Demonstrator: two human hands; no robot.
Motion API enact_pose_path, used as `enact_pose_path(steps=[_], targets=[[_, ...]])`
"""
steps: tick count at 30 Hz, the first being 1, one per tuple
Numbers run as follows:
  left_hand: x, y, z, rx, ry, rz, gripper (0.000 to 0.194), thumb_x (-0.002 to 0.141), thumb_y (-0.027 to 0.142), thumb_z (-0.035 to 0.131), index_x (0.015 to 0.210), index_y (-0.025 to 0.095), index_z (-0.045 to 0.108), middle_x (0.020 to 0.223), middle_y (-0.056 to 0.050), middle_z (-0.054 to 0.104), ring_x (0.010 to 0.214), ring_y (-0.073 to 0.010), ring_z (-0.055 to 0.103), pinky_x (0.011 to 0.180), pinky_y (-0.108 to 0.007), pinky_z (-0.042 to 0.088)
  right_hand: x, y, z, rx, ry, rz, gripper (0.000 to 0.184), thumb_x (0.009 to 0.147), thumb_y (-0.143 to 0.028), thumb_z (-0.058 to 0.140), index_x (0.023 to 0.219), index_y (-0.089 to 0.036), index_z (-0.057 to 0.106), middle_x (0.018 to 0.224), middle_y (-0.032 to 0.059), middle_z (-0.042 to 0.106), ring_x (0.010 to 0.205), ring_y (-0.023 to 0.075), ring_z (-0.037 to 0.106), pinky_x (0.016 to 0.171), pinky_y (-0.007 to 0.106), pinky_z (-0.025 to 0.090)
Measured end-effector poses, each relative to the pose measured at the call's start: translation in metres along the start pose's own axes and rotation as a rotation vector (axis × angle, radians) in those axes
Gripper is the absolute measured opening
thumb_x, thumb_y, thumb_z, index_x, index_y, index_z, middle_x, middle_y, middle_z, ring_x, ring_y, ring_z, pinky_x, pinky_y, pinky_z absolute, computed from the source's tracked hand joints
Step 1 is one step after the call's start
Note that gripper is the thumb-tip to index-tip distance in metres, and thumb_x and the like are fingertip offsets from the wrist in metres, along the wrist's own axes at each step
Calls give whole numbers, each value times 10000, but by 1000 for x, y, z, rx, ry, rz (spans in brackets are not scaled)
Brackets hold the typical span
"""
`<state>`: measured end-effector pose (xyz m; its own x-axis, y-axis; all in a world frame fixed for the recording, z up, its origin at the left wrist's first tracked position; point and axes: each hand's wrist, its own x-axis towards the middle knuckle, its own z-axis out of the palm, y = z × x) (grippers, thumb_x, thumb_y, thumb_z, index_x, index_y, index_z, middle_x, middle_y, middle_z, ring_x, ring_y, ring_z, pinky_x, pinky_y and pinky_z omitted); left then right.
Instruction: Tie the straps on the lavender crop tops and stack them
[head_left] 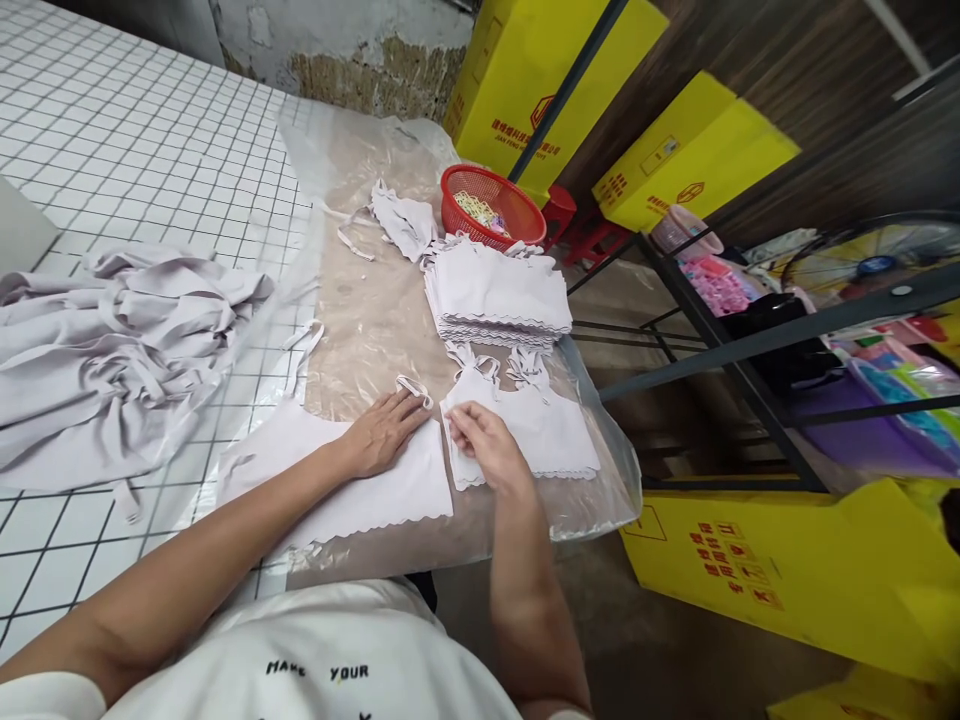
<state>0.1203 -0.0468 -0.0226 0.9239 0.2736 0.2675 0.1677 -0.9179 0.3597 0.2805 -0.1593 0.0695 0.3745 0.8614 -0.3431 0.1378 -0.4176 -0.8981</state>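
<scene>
A pale lilac camisole [405, 485] with thin straps and a scalloped hem lies spread on clear plastic sheeting [352, 340]. My left hand [384, 432] rests flat on its upper part, fingers stretched out near a looped strap [414, 388]. Just right of that garment, my right hand [486, 440] is closed, thumb and fingertips pinched together. Whatever may be between them is too small to make out. It hovers over or touches the left edge of a small pile of camisoles [555, 430] with bunched straps; which of the two cannot be told.
Behind that pile rises a thicker stack of folded camisoles [502, 290]. A red basket [491, 190] holds small yellowish pieces. Loose garments [127, 360] heap up on the grid-patterned tabletop [150, 130] at left. A dark metal frame [705, 350] and yellow boxes [780, 570] stand at right.
</scene>
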Motion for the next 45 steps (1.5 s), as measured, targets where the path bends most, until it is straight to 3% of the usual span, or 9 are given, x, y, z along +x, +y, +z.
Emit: enact_pose_path(steps=[6, 13, 16, 18, 21, 25, 31, 37, 45], targets=[[0, 3, -3, -12, 6, 19, 491, 972, 203, 391, 1458, 180, 463, 1556, -138, 402, 1444, -323, 336, 1115, -525, 370, 64, -7, 17, -585, 38, -104, 259, 801, -440, 710, 861, -206, 619, 850, 23, 616, 806, 173, 576, 778, 294, 446], [2, 4, -5, -2, -11, -1, 457, 971, 201, 393, 1409, 181, 525, 1497, -137, 477, 1429, -340, 363, 1105, -529, 380, 73, -5, 27, -847, 78, -160, 80, 887, -183, 569, 827, -204, 616, 955, 82, 627, 894, 210, 569, 826, 321, 434], [1, 3, -5, -7, -2, 10, 438, 978, 205, 382, 1384, 172, 543, 1455, -141, 515, 1394, -331, 406, 1101, -521, 382, 53, -16, 15, -781, 15, -316, 133, 911, -181, 510, 844, -196, 623, 981, 81, 615, 897, 202, 566, 831, 320, 432], [0, 2, -4, -23, -6, 25, 431, 975, 210, 389, 1371, 160, 549, 1435, -145, 530, 1387, -329, 409, 1106, -516, 376, 34, -25, 2, -656, -177, -389, 142, 925, -252, 520, 874, -199, 642, 952, 61, 624, 862, 188, 570, 797, 305, 438], [-1, 0, -1, -38, -20, 36, 435, 961, 216, 416, 1373, 154, 541, 1451, -147, 514, 1410, -338, 370, 1121, -518, 353, 16, -29, -14, -454, -403, -312, 242, 946, -394, 502, 920, -202, 648, 851, 27, 641, 783, 167, 581, 755, 288, 449], [-1, -1, -2, -24, -29, 36, 443, 961, 209, 404, 1380, 168, 538, 1471, -138, 496, 1417, -336, 357, 1133, -523, 329, 27, -17, -8, -447, -124, -190, 337, 952, -466, 438, 796, -199, 572, 781, 9, 614, 743, 157, 572, 749, 289, 443], [1, 1, -6, 9, -35, 50, 387, 957, 222, 401, 1242, 108, 637, 1328, -189, 591, 1347, -329, 439, 1138, -509, 328, 56, -7, 32, -582, -8, 26, 293, 836, -454, 628, 724, -213, 506, 717, -13, 591, 712, 160, 561, 687, 277, 417], [1, 0, -4, 1, 4, 67, 359, 935, 201, 446, 1215, 111, 651, 1359, -192, 573, 1343, -334, 443, 1138, -523, 327, 66, -7, 46, -642, 78, -70, 174, 830, -287, 601, 707, -210, 505, 814, 16, 588, 821, 161, 546, 777, 282, 419], [-1, -2, 2, -47, -10, 36, 370, 951, 222, 430, 1233, 112, 643, 1369, -183, 582, 1414, -336, 383, 1139, -518, 333, 26, -6, 36, -182, -213, -72, 221, 850, -322, 527, 683, -182, 564, 719, -3, 623, 691, 129, 533, 693, 257, 414]])
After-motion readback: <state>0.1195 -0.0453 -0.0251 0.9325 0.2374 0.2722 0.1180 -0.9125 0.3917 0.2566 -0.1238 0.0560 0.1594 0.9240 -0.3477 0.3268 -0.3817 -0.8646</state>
